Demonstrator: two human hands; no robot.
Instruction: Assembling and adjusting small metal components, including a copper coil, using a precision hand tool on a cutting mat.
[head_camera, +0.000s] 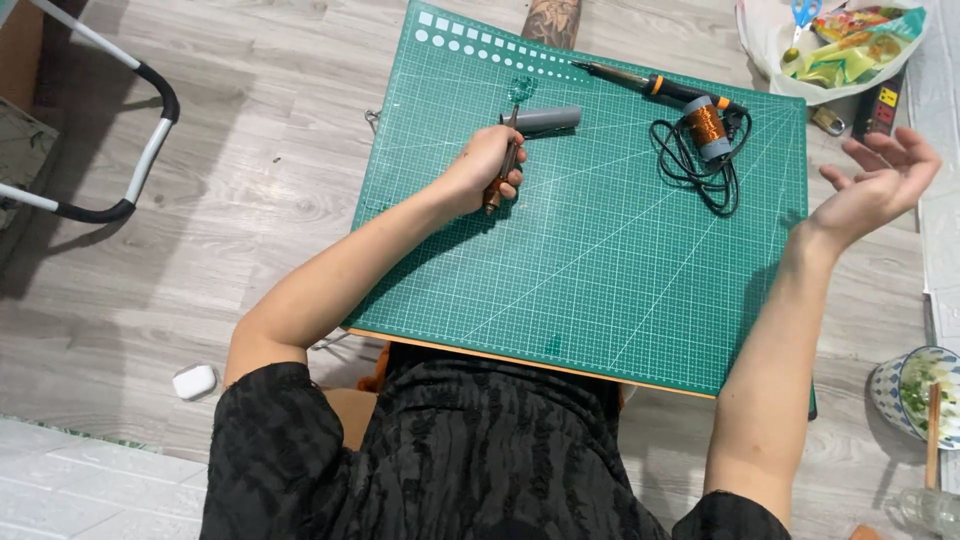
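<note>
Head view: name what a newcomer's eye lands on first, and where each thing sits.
The big green cutting mat fills the middle, across the person's lap. On its upper part the left hand grips a brown-handled tool beside a grey tube. The right hand hangs open past the mat's right edge, near a soldering iron and copper wire spool.

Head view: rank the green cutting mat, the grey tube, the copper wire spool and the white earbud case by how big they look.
1. green cutting mat, by far.
2. grey tube.
3. copper wire spool and white earbud case: they look alike, and the case lies lower on the floor, so no ranking.
</note>
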